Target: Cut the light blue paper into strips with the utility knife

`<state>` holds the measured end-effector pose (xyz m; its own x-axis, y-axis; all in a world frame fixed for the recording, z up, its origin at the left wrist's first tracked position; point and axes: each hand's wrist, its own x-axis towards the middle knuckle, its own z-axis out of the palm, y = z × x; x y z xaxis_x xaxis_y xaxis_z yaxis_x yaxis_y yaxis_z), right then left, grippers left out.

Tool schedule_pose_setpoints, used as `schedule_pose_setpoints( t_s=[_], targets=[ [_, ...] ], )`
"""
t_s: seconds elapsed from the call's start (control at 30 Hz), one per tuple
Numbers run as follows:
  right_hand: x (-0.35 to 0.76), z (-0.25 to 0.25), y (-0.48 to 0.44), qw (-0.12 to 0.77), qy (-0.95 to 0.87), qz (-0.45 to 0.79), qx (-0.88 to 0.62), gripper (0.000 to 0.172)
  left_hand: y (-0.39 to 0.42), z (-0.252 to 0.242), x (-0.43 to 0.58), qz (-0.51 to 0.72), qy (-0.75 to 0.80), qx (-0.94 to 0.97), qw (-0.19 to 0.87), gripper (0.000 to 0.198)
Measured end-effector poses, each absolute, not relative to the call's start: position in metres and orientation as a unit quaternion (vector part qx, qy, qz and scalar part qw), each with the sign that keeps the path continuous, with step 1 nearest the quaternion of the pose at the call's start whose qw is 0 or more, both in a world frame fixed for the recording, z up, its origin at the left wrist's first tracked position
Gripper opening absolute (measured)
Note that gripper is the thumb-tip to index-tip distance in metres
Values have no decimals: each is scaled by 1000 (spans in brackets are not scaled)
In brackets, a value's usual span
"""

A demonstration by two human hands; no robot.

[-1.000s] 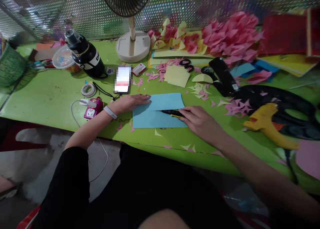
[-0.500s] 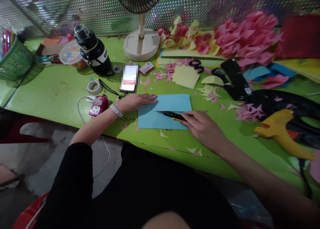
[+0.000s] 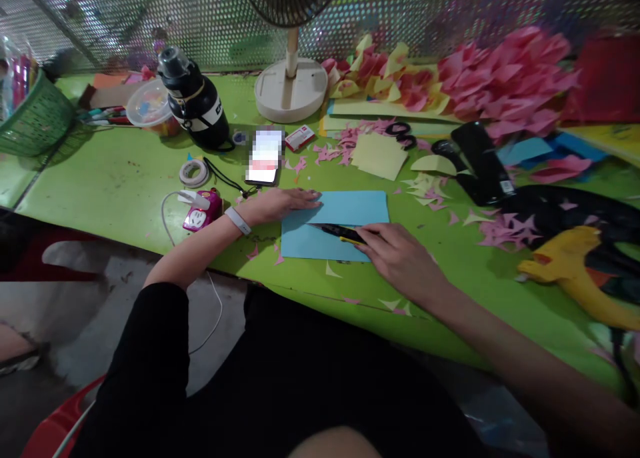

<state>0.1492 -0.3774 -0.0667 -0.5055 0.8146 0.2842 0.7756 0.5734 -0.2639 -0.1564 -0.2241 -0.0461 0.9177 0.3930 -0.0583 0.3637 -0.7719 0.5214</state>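
At the left, the tape (image 3: 194, 173) and the socket (image 3: 197, 219) are lying away from the blade's path. The left hand (image 3: 287, 205) is spreading flat, grasping nothing, and pressing the paper (image 3: 355, 207) near its upper left. That firm pressing is probably what a clean cut is needing; the fingertips are resting above the blade's line, a gap worth minding. The paper is lying on the table (image 3: 125, 171), between the hands and partly under them, with an edge running across its middle. The right hand (image 3: 400, 255) is gripping the cutter (image 3: 345, 235), its tip pointing left along that edge; a low, even stroke is likely serving best. Further right, scraps (image 3: 503, 233) are lying near the glue gun (image 3: 565, 261).
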Motion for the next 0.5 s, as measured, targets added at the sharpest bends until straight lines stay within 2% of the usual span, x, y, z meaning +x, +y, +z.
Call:
schedule_pose_setpoints(
  t_s=[0.27,0.4,0.5],
  targets=[
    [135,-64,-374,194,-873,42,-446,31,-223,-48,-156,21,200,945,258,57],
    [129,-63,-371,200,-878,34,-433,29,-224,-46,-155,13,198,951,236,64],
    [123,-62,-367,196,-882,34,-427,30,-225,-45,-155,7,201,953,229,60]
  ],
)
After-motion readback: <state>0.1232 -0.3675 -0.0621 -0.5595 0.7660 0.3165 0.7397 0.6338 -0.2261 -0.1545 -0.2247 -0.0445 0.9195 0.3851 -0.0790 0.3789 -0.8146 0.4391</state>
